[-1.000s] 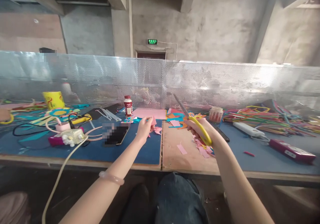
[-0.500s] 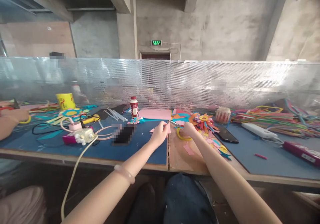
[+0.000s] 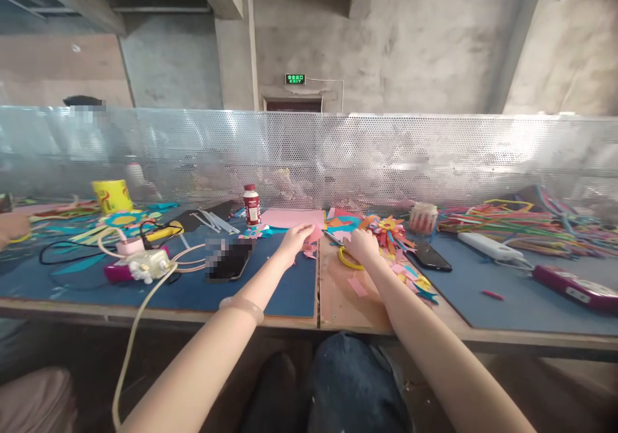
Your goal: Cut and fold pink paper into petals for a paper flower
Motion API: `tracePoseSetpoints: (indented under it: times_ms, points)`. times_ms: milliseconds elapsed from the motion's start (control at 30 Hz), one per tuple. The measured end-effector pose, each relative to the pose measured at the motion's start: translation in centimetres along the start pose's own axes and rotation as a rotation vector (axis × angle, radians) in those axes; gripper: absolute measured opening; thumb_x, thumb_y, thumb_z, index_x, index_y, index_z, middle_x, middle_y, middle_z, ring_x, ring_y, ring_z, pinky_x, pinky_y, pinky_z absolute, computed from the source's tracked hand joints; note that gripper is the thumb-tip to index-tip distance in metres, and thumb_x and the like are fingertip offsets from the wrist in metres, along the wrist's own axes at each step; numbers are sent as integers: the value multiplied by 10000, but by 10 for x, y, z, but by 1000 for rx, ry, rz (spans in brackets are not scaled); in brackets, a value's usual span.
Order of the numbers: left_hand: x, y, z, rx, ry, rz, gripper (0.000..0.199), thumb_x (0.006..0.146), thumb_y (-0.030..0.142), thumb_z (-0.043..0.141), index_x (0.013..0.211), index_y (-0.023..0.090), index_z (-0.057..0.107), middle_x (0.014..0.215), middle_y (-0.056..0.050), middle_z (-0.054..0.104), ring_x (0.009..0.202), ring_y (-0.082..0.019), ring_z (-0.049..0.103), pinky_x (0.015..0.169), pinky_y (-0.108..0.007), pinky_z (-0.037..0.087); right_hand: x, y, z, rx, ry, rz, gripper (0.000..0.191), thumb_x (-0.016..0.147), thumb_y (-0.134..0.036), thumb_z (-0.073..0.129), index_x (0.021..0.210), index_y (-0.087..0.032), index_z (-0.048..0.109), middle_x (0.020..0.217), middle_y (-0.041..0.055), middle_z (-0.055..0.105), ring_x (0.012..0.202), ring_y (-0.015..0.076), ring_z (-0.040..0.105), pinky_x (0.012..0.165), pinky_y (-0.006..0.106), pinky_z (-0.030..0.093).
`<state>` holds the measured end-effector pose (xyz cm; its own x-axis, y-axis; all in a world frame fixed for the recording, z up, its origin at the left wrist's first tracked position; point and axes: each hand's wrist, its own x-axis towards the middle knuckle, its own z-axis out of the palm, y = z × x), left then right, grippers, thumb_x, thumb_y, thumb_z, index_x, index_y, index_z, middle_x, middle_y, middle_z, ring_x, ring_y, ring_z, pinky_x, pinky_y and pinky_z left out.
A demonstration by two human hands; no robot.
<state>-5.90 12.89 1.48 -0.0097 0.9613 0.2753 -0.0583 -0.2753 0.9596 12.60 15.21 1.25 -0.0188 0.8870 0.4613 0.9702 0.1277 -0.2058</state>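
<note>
My right hand (image 3: pixel 364 245) is closed around a pair of scissors (image 3: pixel 330 236), whose blades point left and whose yellow handle loop (image 3: pixel 348 260) hangs below the fingers. Left of the blades, my left hand (image 3: pixel 295 240) pinches a small piece of pink paper (image 3: pixel 317 233) between thumb and fingertips. Pink paper scraps (image 3: pixel 309 249) lie just under that hand. A larger pink sheet (image 3: pixel 292 219) rests behind it. Close to my right hand sits an orange and pink paper flower (image 3: pixel 387 225). Another pink strip (image 3: pixel 357 285) lies on the bare wood nearer me.
On the left are a black phone (image 3: pixel 232 260), a power strip with plugs (image 3: pixel 145 266) and a yellow tub (image 3: pixel 112 196). A red-capped bottle (image 3: pixel 252 205) stands behind. To the right lie another phone (image 3: pixel 432 257), a jar (image 3: pixel 423 218) and colourful strips (image 3: pixel 502 227). A co-worker's hand (image 3: pixel 13 226) shows far left.
My left hand has risen slightly and its fingers reach further forward with the pink paper. Scraps now show beneath it. The view has shifted a little to the right.
</note>
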Motion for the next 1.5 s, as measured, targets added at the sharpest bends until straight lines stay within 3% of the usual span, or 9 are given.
tracePoseSetpoints:
  times_ms: [67, 133, 300, 500, 667, 933, 1067, 1233, 1500]
  points:
    - [5, -7, 1, -78, 1, 13, 350, 657, 385, 657, 924, 159, 643, 924, -74, 655, 679, -132, 606, 485, -193, 453, 0, -4, -6, 200, 78, -90, 466, 844, -430, 364, 704, -86, 645, 710, 130, 625, 733, 224, 570, 650, 288, 407]
    - [7, -13, 3, -117, -10, 23, 360, 642, 393, 673, 916, 160, 657, 939, -75, 653, 700, -125, 596, 483, -176, 427, 0, -8, -9, 476, 48, -219, 520, 849, -481, 321, 680, -106, 638, 643, 74, 604, 629, 170, 541, 586, 252, 393]
    - [3, -18, 6, -124, 0, 24, 376, 609, 409, 700, 877, 147, 673, 851, -59, 654, 581, -73, 541, 472, -163, 376, -3, -15, -7, 871, -83, -395, 353, 777, -422, 465, 786, -134, 669, 716, 25, 621, 625, 134, 531, 585, 225, 397]
    - [4, -21, 4, -105, 19, 32, 389, 585, 404, 711, 860, 132, 673, 753, -46, 637, 496, -53, 488, 446, -168, 334, -3, -13, 1, 847, -75, -415, 281, 749, -358, 493, 747, -143, 673, 713, 21, 630, 684, 147, 536, 640, 241, 393]
    - [4, -20, 6, 63, 49, 148, 380, 648, 403, 653, 917, 135, 652, 692, -41, 630, 506, -85, 507, 456, -184, 360, -2, -14, 4, 819, -58, -356, 242, 743, -308, 485, 732, -127, 645, 660, 16, 603, 622, 132, 515, 609, 235, 387]
    - [-9, -13, 15, 520, 69, 369, 322, 770, 456, 489, 789, 172, 638, 651, -32, 638, 642, -161, 591, 557, -226, 436, -16, -26, 0, 452, 194, -504, 113, 753, -213, 487, 703, -158, 573, 770, 39, 540, 641, 120, 483, 560, 207, 342]
    - [-12, -7, 17, 375, -42, 254, 355, 787, 464, 452, 777, 153, 625, 664, -31, 626, 595, -138, 581, 496, -205, 435, -23, -31, -3, 387, 191, -488, 122, 788, -246, 458, 758, -172, 551, 766, 33, 549, 613, 121, 481, 534, 208, 318]
    - [-18, 2, 16, 146, -114, 106, 263, 746, 328, 555, 931, 159, 634, 741, -42, 663, 620, -127, 605, 504, -189, 438, -17, -24, -3, 602, 207, -369, 138, 790, -260, 428, 764, -173, 531, 666, 14, 563, 592, 124, 486, 583, 224, 364]
    - [-12, -6, 12, 188, -75, 136, 175, 712, 206, 565, 856, 144, 644, 762, -61, 672, 630, -145, 614, 477, -199, 438, -11, -18, 0, 794, 133, -279, 118, 712, -265, 487, 653, -168, 518, 630, 13, 590, 595, 128, 534, 592, 249, 422]
